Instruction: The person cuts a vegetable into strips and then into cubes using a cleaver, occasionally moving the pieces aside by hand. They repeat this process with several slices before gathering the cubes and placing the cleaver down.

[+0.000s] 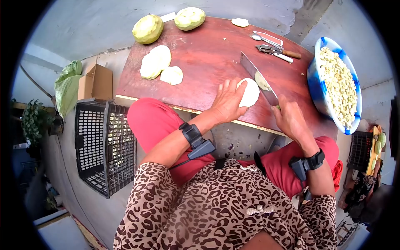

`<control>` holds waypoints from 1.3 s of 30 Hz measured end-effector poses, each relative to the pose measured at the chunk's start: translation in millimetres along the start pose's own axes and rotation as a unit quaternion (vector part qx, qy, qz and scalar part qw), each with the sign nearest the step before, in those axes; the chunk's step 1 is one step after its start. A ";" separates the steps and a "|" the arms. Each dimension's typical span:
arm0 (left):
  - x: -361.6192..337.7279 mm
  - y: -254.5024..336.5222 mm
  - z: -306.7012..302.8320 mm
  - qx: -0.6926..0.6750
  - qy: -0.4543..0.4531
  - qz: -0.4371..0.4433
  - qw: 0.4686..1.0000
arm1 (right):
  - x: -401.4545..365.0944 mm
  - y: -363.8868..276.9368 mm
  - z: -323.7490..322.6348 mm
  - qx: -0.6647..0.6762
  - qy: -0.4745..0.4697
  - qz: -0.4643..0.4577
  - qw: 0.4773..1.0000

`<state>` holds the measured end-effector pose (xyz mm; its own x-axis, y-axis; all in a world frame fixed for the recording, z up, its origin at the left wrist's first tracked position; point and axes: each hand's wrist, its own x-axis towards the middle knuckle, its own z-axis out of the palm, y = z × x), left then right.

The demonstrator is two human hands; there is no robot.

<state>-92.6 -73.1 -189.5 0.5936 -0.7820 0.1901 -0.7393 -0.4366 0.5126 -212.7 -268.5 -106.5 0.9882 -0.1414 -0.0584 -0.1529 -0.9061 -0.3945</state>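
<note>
Near the front edge of the red table (200, 54), my left hand (228, 100) holds a round, pale peeled piece (250, 92) against the tabletop. My right hand (290, 116) is closed around the handle of a large knife (259, 78). The blade points away from me, just right of the piece, and a pale slice (262, 81) lies against its side. Cut pale slices (156, 62) rest at the left of the table, with a smaller one (171, 75) beside them. Two whole peeled fruits (148, 29) (190, 18) sit at the back left.
A blue and white basin (314, 89) of diced pale pieces stands at the right. Behind the knife lie a spoon (266, 40), a peeler (268, 49) and a small piece (240, 22). Black crates (106, 141) and a cardboard box (101, 81) are at the left.
</note>
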 end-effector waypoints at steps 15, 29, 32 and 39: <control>-11.4 4.3 8.7 0.019 0.022 0.048 0.998 | -13.3 6.5 21.1 0.037 -0.023 0.022 0.999; 2.2 14.2 10.5 0.054 0.080 0.129 0.987 | -13.5 4.5 16.8 0.024 -0.012 0.016 1.000; 5.1 16.0 13.6 0.040 0.096 0.148 0.984 | -14.7 3.0 14.1 0.013 0.026 -0.018 0.999; 6.8 16.1 16.0 0.035 0.095 0.137 0.985 | -19.6 -10.4 -0.1 0.026 -0.008 -0.011 1.000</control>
<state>-105.6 -92.5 -193.4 0.4120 -0.7809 0.4696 -0.8964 -0.2551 0.3624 -230.5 -256.4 -101.2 0.9913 -0.1146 -0.0640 -0.1311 -0.8869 -0.4430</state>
